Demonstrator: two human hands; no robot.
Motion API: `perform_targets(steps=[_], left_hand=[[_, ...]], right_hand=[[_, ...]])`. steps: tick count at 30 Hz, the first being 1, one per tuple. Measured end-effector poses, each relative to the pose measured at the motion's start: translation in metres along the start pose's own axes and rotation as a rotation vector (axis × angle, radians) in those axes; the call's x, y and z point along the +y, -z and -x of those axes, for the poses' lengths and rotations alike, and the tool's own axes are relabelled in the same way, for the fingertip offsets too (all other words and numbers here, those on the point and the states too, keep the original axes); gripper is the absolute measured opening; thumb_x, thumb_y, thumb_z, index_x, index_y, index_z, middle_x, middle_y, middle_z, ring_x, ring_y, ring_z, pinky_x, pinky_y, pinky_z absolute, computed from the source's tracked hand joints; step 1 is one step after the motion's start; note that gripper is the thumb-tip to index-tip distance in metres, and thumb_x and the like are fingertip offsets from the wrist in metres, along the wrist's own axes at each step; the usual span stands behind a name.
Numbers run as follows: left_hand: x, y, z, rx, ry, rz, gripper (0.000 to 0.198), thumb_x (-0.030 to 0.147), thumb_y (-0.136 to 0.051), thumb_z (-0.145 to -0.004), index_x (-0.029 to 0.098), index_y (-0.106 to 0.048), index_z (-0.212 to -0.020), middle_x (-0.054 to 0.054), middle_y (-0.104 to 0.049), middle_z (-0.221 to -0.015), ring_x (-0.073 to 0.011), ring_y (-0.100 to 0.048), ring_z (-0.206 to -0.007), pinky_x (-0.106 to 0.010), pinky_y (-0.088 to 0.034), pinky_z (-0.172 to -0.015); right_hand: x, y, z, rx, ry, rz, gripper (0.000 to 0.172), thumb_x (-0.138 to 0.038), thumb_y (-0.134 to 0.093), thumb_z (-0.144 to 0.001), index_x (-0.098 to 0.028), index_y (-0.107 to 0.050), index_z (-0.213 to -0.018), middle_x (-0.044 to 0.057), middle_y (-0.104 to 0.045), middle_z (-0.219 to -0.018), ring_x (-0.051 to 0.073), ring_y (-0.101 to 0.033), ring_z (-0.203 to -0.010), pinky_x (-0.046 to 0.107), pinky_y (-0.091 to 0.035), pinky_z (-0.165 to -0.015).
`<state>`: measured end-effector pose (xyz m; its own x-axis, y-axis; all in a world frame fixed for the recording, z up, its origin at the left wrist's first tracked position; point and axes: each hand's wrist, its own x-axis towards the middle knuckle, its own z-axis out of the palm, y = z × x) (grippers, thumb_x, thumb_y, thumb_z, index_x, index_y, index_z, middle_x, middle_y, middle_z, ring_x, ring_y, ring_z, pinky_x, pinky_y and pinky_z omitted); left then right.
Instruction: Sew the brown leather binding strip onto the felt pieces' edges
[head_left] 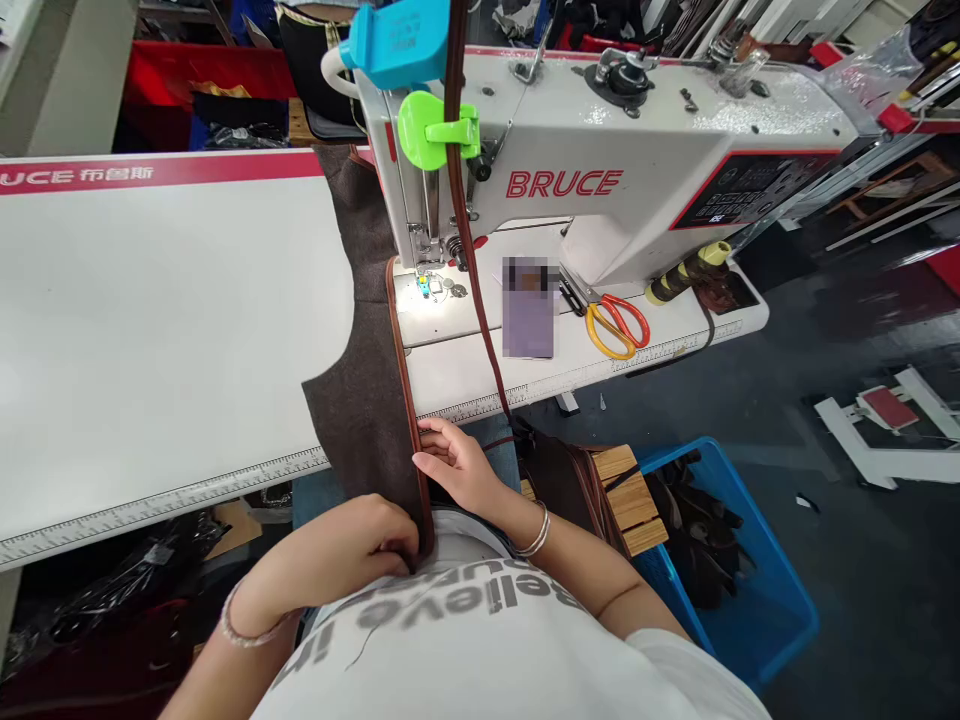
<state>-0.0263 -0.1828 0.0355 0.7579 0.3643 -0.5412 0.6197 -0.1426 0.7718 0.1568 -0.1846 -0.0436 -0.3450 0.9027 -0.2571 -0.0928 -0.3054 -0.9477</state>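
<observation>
A dark brown fabric panel (367, 370) lies across the sewing table and hangs over its front edge towards my lap. A reddish-brown binding strip (403, 370) runs along the panel's right edge. My left hand (367, 535) is closed on the panel's near end, its fingertips partly hidden. Farther up that edge, my right hand (457, 470) pinches the binding between thumb and fingers. Beyond both hands stands a white sewing machine (555, 180), its lit needle area just right of the panel. A long brown strip (469, 240) comes down past the machine head to the right of my hands.
Orange- and red-handled scissors (619, 325), a partly blurred purple card-like item (529, 320) and a yellow-and-dark thread cone (686, 273) rest on the machine bed. A blue bin (780, 600) with dark pieces stands at the right, beside a wooden slatted surface (630, 500) holding more brown strips.
</observation>
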Motion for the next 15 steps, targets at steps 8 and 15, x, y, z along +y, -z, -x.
perform_targets(steps=[8,15], left_hand=[[-0.001,0.006,-0.001,0.225,-0.009,0.107,0.02,0.03,-0.058,-0.089,0.025,-0.07,-0.103,0.0,-0.071,-0.09,-0.0137,-0.064,-0.079,-0.021,-0.047,-0.066],[-0.024,0.008,-0.018,1.202,0.059,-0.314,0.032,0.036,-0.053,-0.094,0.019,-0.062,-0.119,-0.012,-0.06,-0.123,-0.0252,-0.059,-0.11,-0.037,-0.049,-0.096]], right_hand=[[-0.003,-0.004,-0.004,-0.079,0.075,0.223,0.021,-0.034,-0.061,-0.088,-0.013,-0.061,-0.091,-0.004,-0.052,-0.067,0.005,-0.043,-0.061,0.018,-0.037,-0.06],[0.003,-0.011,0.002,-0.626,0.32,0.631,0.024,-0.027,-0.057,-0.093,-0.014,-0.063,-0.075,-0.001,-0.062,-0.073,0.008,-0.052,-0.07,0.018,-0.038,-0.068]])
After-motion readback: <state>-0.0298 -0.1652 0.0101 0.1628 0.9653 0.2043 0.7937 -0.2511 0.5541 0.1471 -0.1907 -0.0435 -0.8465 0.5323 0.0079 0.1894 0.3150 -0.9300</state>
